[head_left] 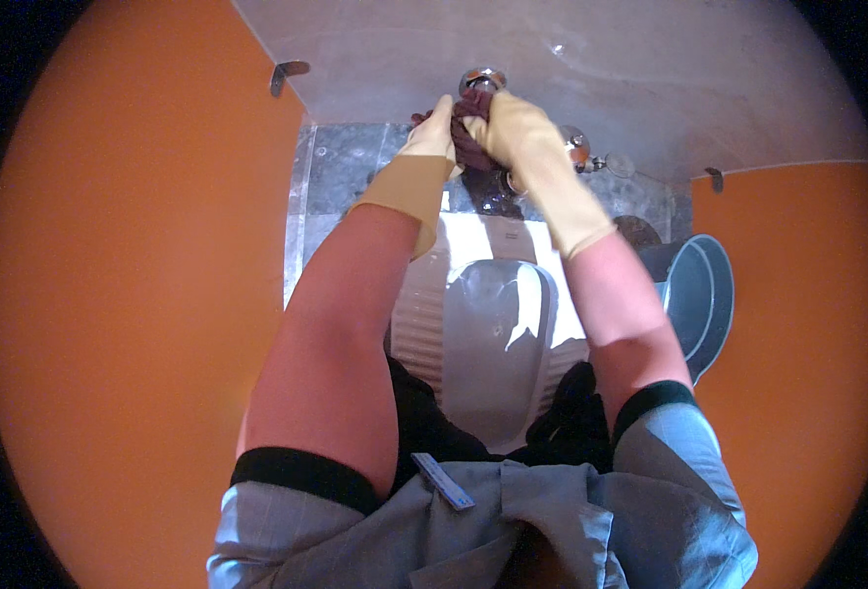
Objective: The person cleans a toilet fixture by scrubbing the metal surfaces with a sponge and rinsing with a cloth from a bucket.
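Operator A: Head view, the only one I have here at my remote desk: where is the cloth?

Operator B: I see the maroon cloth (pixel 470 142) bunched between the two hands, just below the chrome wall flange (pixel 483 77) and above the squat toilet pan (pixel 498 344). Whether it wraps a pipe, I cannot tell; the hands hide that.

Operator A: And the state of the hands?

Operator B: The right hand (pixel 515 130), in a pale glove, curls narrow around the cloth's right side. The left hand (pixel 431 135), likewise gloved, lies against its left side, fingers together and pointing upward; I cannot tell how firmly they close. A scrap of cloth shows beyond them.

Operator A: How do I expect it to handle?

Operator B: I judge it light, limp and not fragile, heavier and slicker if wet, though wetness is not plain from here. The thick gathered folds suit a full-fist hold, one at each end; a loose corner offers less.

Operator A: Surroundings?

Operator B: To the right I note a chrome valve (pixel 576 147) near the right wrist and, lower, a grey bucket (pixel 719 304) beside the orange partition (pixel 797 285).
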